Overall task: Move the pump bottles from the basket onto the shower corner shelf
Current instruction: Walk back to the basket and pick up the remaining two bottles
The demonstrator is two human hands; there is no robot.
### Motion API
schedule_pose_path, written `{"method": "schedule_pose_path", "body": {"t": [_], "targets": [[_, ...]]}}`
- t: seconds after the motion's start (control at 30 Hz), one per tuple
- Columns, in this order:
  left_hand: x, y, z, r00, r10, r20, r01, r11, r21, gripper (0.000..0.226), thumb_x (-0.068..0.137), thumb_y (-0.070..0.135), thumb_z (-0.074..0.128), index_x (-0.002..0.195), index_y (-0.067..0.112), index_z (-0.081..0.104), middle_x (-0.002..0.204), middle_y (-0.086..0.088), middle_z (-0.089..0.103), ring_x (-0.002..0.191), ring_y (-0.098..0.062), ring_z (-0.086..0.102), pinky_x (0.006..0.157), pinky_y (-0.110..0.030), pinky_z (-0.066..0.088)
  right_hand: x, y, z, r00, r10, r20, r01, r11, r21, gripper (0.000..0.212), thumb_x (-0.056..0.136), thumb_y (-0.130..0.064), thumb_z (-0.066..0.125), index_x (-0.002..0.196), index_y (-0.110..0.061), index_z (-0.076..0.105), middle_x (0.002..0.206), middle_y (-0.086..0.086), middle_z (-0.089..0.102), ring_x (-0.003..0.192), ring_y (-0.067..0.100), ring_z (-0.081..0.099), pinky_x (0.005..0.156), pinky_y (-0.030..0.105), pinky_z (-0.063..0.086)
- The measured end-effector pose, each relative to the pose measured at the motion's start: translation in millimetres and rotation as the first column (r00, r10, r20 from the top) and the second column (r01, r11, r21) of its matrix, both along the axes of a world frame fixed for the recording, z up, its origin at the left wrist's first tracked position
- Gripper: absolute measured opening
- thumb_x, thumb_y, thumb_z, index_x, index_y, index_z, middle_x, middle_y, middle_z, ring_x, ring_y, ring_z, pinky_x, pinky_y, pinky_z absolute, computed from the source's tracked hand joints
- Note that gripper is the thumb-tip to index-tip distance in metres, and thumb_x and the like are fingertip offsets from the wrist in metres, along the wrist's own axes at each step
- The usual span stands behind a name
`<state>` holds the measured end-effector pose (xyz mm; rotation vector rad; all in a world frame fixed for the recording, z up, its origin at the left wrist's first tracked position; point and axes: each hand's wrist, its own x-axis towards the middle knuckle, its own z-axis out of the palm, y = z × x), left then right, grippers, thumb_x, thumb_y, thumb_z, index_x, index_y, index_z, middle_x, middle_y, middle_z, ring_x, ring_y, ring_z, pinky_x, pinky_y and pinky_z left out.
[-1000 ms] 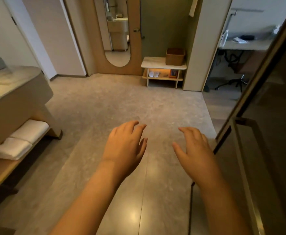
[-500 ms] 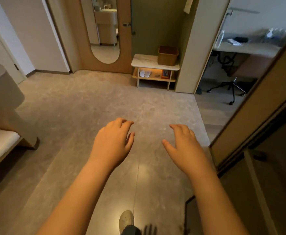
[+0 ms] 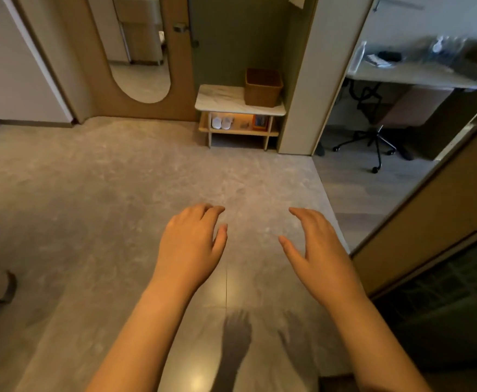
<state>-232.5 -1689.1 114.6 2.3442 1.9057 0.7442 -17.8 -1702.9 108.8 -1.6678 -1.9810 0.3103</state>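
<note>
Both hands are out front, palms down, over the floor [image 3: 118, 193], nothing in either. Left hand [image 3: 190, 247]: fingers [image 3: 203, 212] loosely curled, close together, thumb tucked near the index. Right hand [image 3: 320, 256]: fingers [image 3: 302, 215] a bit straighter, thumb spread wide off to the side, so an open, empty hand.

The key relation: the basket [image 3: 263, 86] is straight ahead and well apart from both hands, across the room, sitting on the right end of the small worktop [image 3: 220, 99] by the wall. It lies up and slightly right of the gap btwn the hands, so the right hand is a touch nearer, though at this range that hardly matters; walking comes first, reaching later.

Pump bottles: none visible. They're prob. inside the basket, below its rim, but the view is too far and too low-angled to tell, so their long axis can't be read either. If they stand upright, a grab from above or around the body would suit.

The shower corner shelf isn't in view. The dark glass panel [image 3: 443, 306] at right may belong to the shower, not sure.

Task looks barely begun: no bottle in hand, none placed.
</note>
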Motion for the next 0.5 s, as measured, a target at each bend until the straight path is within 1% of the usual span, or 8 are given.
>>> {"method": "schedule_pose_path", "body": {"t": [0.07,0.2,0.3,0.4,0.47,0.5], "targets": [[5.3,32.8,-2.6,1.0,-0.03,0.004,0.03,0.999,0.014,0.03,0.091,0.024,0.055,0.118,0.014,0.061,0.111,-0.006,0.064,0.1,-0.027,0.059,0.081,-0.039,0.044,7.0,29.8,-4.3,0.999,-0.028,-0.022,0.028,1.0,-0.013,0.052,0.092,-0.043,0.048,0.139,-0.027,0.034,0.141,-0.006,0.039,0.128,0.008,0.035,0.099,0.017,0.026],[23.6,99.8,-8.7,0.997,-0.069,0.029,0.066,0.994,0.09,0.025,0.089,0.017,0.058,0.112,0.013,0.064,0.104,-0.006,0.064,0.093,-0.026,0.06,0.072,-0.036,0.047,28.8,94.7,-14.5,0.997,-0.071,-0.042,0.069,0.996,-0.048,0.054,0.09,-0.046,0.049,0.139,-0.028,0.034,0.142,-0.006,0.038,0.129,0.01,0.037,0.099,0.018,0.027],[43.9,158.0,-9.6,0.998,-0.059,0.009,0.058,0.996,0.073,0.028,0.089,0.02,0.057,0.115,0.014,0.062,0.107,-0.006,0.063,0.093,-0.025,0.059,0.071,-0.037,0.049,51.0,152.2,-19.6,0.993,-0.103,-0.059,0.099,0.992,-0.077,0.057,0.088,-0.052,0.047,0.139,-0.031,0.032,0.145,-0.007,0.035,0.13,0.011,0.036,0.098,0.02,0.029],[68.7,223.4,-5.4,0.998,-0.05,-0.037,0.052,0.998,0.047,0.029,0.088,0.021,0.057,0.116,0.014,0.062,0.109,-0.007,0.064,0.093,-0.025,0.06,0.072,-0.037,0.049,75.6,216.7,-16.4,0.985,-0.136,-0.107,0.122,0.984,-0.127,0.066,0.081,-0.06,0.04,0.139,-0.031,0.033,0.147,-0.006,0.034,0.133,0.013,0.035,0.1,0.024,0.028],[79.9,254.9,-1.7,0.997,-0.052,-0.053,0.054,0.998,0.039,0.029,0.088,0.021,0.057,0.116,0.014,0.062,0.109,-0.006,0.064,0.093,-0.025,0.06,0.072,-0.038,0.049,86.0,246.6,-12.6,0.985,-0.137,-0.103,0.125,0.986,-0.113,0.067,0.08,-0.059,0.04,0.139,-0.028,0.036,0.146,-0.003,0.037,0.132,0.014,0.037,0.101,0.023,0.027],[86.3,276.6,-0.1,0.997,-0.049,-0.057,0.051,0.998,0.035,0.029,0.088,0.021,0.057,0.116,0.014,0.062,0.109,-0.006,0.064,0.093,-0.025,0.06,0.073,-0.037,0.049,93.5,266.5,-10.8,0.986,-0.128,-0.107,0.118,0.988,-0.095,0.064,0.082,-0.056,0.042,0.138,-0.025,0.038,0.144,-0.002,0.04,0.131,0.014,0.038,0.101,0.022,0.026]]}}
